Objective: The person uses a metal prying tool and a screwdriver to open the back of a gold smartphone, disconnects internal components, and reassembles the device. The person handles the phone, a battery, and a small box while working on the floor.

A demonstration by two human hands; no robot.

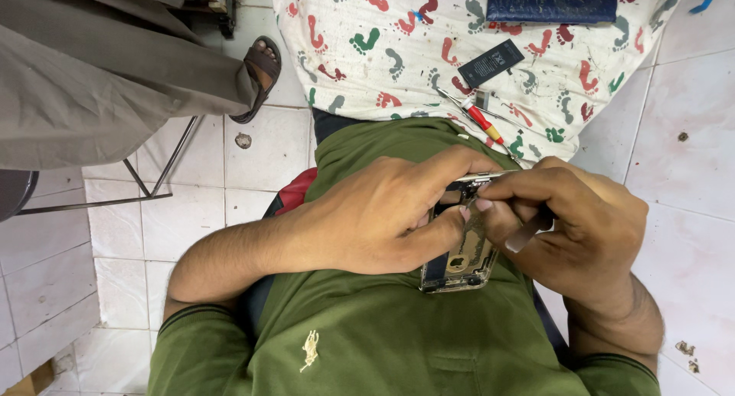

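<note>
Mid-disassembly, the left hand (375, 216) clasps the opened silver metal phone shell (459, 247) at frame centre, while the right hand (578, 224), at three o'clock, pinches slim metal tweezers (528, 232); next needs steady picking.

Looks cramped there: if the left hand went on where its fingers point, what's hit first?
Probably the right hand, gripping a metal tool: its fingertips sit just ahead of the left hand on the opened phone.
</note>
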